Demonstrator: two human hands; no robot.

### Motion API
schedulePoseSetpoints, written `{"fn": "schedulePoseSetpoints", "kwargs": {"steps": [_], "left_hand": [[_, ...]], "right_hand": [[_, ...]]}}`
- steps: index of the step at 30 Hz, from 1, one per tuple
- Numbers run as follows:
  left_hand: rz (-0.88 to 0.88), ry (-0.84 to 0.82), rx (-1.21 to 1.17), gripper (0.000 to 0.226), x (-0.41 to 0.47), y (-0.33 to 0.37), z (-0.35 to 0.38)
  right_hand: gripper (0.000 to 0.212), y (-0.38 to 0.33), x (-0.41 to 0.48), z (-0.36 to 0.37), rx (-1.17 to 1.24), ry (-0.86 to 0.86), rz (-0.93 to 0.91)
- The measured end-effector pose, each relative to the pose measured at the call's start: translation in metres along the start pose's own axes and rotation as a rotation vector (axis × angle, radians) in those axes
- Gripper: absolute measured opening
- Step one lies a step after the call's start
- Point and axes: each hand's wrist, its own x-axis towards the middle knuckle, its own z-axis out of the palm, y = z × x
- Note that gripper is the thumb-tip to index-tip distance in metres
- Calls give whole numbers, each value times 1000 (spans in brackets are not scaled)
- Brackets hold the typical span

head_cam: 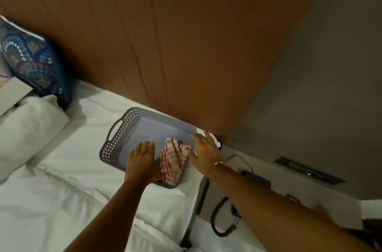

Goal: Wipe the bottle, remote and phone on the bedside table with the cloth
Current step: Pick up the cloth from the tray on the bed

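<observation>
A red-and-white striped cloth (pixel 174 159) lies crumpled in the near right part of a grey plastic tray (pixel 132 121) that rests on the white bed. My left hand (pixel 142 158) hovers flat over the tray just left of the cloth, fingers apart, holding nothing. My right hand (pixel 206 150) is spread at the tray's right edge, beside the cloth, and holds nothing. No bottle, remote or phone can be made out.
A brown headboard (pixel 186 45) rises behind the tray. White pillows (pixel 26 127) and a blue patterned cushion (pixel 35 61) sit at the left. Right of the bed stands the bedside table (pixel 289 179) with a dark box and black cables (pixel 221 216).
</observation>
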Motion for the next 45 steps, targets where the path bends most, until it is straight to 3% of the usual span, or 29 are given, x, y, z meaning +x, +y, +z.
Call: {"fn": "schedulePoseSetpoints", "kwargs": {"steps": [6,10,15,19,25,30,33,38,45], "left_hand": [[-44,-148,21,43,48,-14,52],[-100,-207,-92,31,61,-11,73],[-168,-187,-274,22,67,-13,91],[-215,-168,-416,20,65,-18,87],[-239,-87,-608,24,54,-12,32],[-156,-95,-772,19,33,15,-25],[-120,-189,-886,8,12,46,-51],[-22,-350,-919,10,-30,127,-62],[52,-540,-810,24,-91,270,11]], "right_hand": [[48,-15,69,74,-191,-176,-59],[56,-20,87,101,-317,-231,-23],[38,-22,94,115,-306,-206,47],[37,-22,97,110,-262,-222,26],[32,-21,89,59,151,-162,197],[32,9,63,0,683,-241,338],[45,40,32,-30,943,-271,396],[53,109,-50,-64,1284,-281,481],[54,225,-210,-44,1703,-92,770]]}}
